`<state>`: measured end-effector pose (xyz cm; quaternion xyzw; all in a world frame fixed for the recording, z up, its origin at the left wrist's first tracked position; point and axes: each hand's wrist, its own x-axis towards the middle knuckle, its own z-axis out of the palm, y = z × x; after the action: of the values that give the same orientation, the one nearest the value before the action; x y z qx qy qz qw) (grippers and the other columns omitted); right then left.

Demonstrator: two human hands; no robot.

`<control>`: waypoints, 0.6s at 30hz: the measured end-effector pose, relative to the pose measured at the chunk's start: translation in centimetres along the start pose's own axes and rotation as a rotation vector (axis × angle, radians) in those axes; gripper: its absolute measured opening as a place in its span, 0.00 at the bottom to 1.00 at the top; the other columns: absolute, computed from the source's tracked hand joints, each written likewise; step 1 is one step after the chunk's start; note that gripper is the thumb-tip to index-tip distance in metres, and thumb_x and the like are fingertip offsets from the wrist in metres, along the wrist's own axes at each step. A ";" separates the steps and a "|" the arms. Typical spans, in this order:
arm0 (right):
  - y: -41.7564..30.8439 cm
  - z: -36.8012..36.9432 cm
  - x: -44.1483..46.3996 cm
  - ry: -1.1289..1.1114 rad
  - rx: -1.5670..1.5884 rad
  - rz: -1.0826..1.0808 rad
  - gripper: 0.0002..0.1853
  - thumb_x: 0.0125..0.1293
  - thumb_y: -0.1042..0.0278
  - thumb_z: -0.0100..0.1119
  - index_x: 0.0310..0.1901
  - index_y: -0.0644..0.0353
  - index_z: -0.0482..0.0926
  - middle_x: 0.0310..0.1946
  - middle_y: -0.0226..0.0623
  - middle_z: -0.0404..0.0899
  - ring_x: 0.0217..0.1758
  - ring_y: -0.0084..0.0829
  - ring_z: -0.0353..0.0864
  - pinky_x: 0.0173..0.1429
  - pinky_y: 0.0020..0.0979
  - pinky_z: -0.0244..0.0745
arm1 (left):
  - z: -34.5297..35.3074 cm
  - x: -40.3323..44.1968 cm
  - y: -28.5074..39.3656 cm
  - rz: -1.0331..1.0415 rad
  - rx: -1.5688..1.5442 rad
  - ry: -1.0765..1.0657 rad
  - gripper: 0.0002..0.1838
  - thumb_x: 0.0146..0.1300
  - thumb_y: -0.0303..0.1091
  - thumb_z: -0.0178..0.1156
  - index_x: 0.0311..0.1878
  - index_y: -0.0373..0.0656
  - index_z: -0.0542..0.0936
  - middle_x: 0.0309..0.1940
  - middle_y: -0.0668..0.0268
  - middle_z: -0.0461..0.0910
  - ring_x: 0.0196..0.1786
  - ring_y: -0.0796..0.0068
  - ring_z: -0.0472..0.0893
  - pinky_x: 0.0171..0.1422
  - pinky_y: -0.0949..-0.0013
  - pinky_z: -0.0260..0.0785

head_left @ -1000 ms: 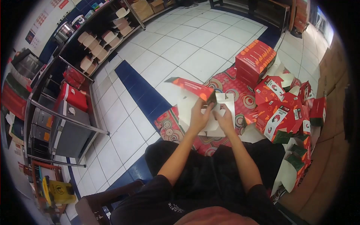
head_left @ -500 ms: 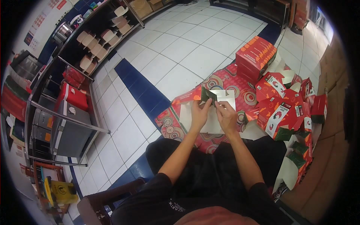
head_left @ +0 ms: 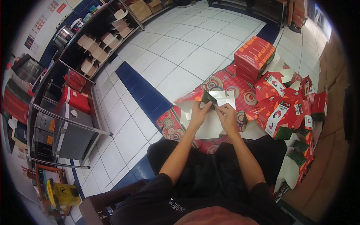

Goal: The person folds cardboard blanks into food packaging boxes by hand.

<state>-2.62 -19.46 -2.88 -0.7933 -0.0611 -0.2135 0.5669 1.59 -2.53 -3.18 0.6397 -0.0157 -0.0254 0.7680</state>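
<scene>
A partly folded cardboard box (head_left: 213, 129), with its white inside facing up, lies before me on the red patterned cloth (head_left: 221, 80). One dark green flap (head_left: 211, 98) of it stands raised between my hands. My left hand (head_left: 200, 112) grips this flap from the left, thumb against it. From the right, the fingers of my right hand (head_left: 227, 115) pinch the flap's lower edge. A red outer side of the box shows at the upper left. The fingertips behind the flap are hidden.
A stack of flat red cartons (head_left: 255, 56) stands at the back right of the cloth. Several folded red boxes (head_left: 279, 112) are heaped to my right. On the left, a metal rack (head_left: 75, 120) holds a grey container. A yellow bin (head_left: 63, 194) stands at lower left.
The box's white panel has spread open more toward me, and the red side at left has tipped lower. Both hands stay on the green flap with small finger shifts.
</scene>
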 end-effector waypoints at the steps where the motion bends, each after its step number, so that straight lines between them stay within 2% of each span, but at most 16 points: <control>1: 0.3 0.1 0.0 0.000 0.001 -0.001 0.10 0.69 0.80 0.72 0.50 0.65 0.94 0.35 0.43 0.85 0.37 0.38 0.89 0.42 0.38 0.82 | 0.2 0.0 -0.7 0.017 0.027 -0.036 0.23 0.79 0.34 0.70 0.67 0.31 0.76 0.59 0.57 0.85 0.57 0.66 0.89 0.58 0.64 0.87; 2: 0.8 0.2 0.1 -0.003 0.015 0.001 0.14 0.68 0.79 0.74 0.54 0.64 0.92 0.34 0.42 0.85 0.37 0.36 0.89 0.43 0.37 0.83 | 0.1 -0.1 -1.4 0.034 0.054 -0.070 0.23 0.79 0.34 0.70 0.67 0.30 0.76 0.57 0.56 0.87 0.56 0.67 0.90 0.58 0.64 0.87; 3: 1.1 0.3 0.1 -0.007 0.029 0.003 0.18 0.67 0.78 0.75 0.58 0.64 0.91 0.33 0.42 0.85 0.36 0.35 0.89 0.44 0.35 0.84 | 0.2 -0.4 -1.4 0.023 0.063 -0.057 0.22 0.77 0.33 0.72 0.66 0.32 0.78 0.58 0.61 0.87 0.57 0.70 0.89 0.63 0.64 0.85; 4: 1.3 0.4 0.3 -0.007 0.029 0.003 0.18 0.67 0.78 0.75 0.58 0.64 0.91 0.33 0.42 0.85 0.36 0.35 0.89 0.44 0.35 0.84 | -0.4 0.0 -2.2 0.024 0.064 -0.057 0.22 0.77 0.33 0.72 0.66 0.32 0.78 0.58 0.61 0.87 0.57 0.70 0.89 0.63 0.64 0.85; 6: 1.8 0.5 0.5 -0.031 0.217 0.131 0.31 0.65 0.74 0.80 0.70 0.61 0.81 0.34 0.36 0.84 0.39 0.27 0.87 0.48 0.32 0.84 | -1.7 0.8 -3.6 -0.032 0.244 -0.163 0.26 0.75 0.34 0.74 0.69 0.33 0.77 0.59 0.61 0.87 0.57 0.69 0.89 0.63 0.64 0.82; 10: 2.6 0.4 0.9 -0.192 0.187 0.179 0.39 0.63 0.74 0.82 0.74 0.60 0.74 0.34 0.35 0.82 0.40 0.27 0.88 0.50 0.33 0.85 | -1.7 -0.4 1.4 -0.016 0.414 -0.322 0.29 0.74 0.37 0.75 0.71 0.34 0.76 0.59 0.59 0.87 0.56 0.68 0.89 0.62 0.64 0.80; 12: 2.3 0.8 0.9 -0.094 0.193 0.207 0.41 0.58 0.77 0.83 0.73 0.58 0.75 0.32 0.37 0.85 0.36 0.31 0.90 0.42 0.31 0.84 | -1.6 -0.2 2.0 0.146 0.280 -0.264 0.30 0.74 0.39 0.74 0.72 0.34 0.75 0.58 0.58 0.87 0.55 0.69 0.88 0.63 0.64 0.80; 13: 2.1 0.7 0.8 -0.090 0.191 0.209 0.41 0.58 0.77 0.83 0.73 0.58 0.75 0.32 0.37 0.85 0.36 0.31 0.90 0.42 0.31 0.84 | -1.4 0.2 2.0 0.147 0.149 -0.141 0.29 0.75 0.38 0.74 0.71 0.34 0.74 0.56 0.59 0.87 0.53 0.70 0.88 0.62 0.65 0.80; 14: 1.8 0.7 0.7 -0.151 0.217 0.249 0.42 0.57 0.75 0.84 0.74 0.58 0.73 0.35 0.39 0.85 0.40 0.32 0.90 0.45 0.33 0.85 | -1.3 0.3 2.0 0.145 0.150 -0.145 0.29 0.75 0.38 0.74 0.71 0.34 0.74 0.56 0.59 0.87 0.53 0.70 0.88 0.62 0.65 0.80; 16: 2.0 0.5 0.8 -0.208 0.249 0.286 0.44 0.57 0.73 0.85 0.74 0.58 0.72 0.37 0.41 0.86 0.44 0.33 0.90 0.48 0.34 0.85 | -1.2 0.4 2.6 0.076 -0.116 0.123 0.25 0.75 0.36 0.72 0.68 0.35 0.77 0.53 0.62 0.87 0.53 0.71 0.88 0.60 0.66 0.80; 17: 2.3 0.1 0.9 -0.347 0.159 0.184 0.45 0.57 0.70 0.86 0.76 0.58 0.71 0.45 0.45 0.85 0.49 0.35 0.89 0.51 0.36 0.85 | -1.6 0.2 3.1 0.133 0.026 0.090 0.18 0.74 0.33 0.71 0.61 0.37 0.80 0.49 0.64 0.88 0.52 0.73 0.88 0.57 0.66 0.81; 18: 2.8 -0.2 0.7 -0.487 0.070 0.086 0.47 0.58 0.68 0.86 0.77 0.58 0.70 0.53 0.49 0.85 0.54 0.37 0.88 0.54 0.38 0.85 | -2.1 0.2 2.1 0.130 0.030 0.091 0.18 0.74 0.33 0.71 0.61 0.37 0.80 0.49 0.64 0.88 0.52 0.73 0.88 0.57 0.66 0.81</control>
<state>-1.14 -20.75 -4.96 -0.8032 -0.1695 0.0104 0.5710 1.99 -0.15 -1.54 0.6494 -0.0229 0.0539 0.7582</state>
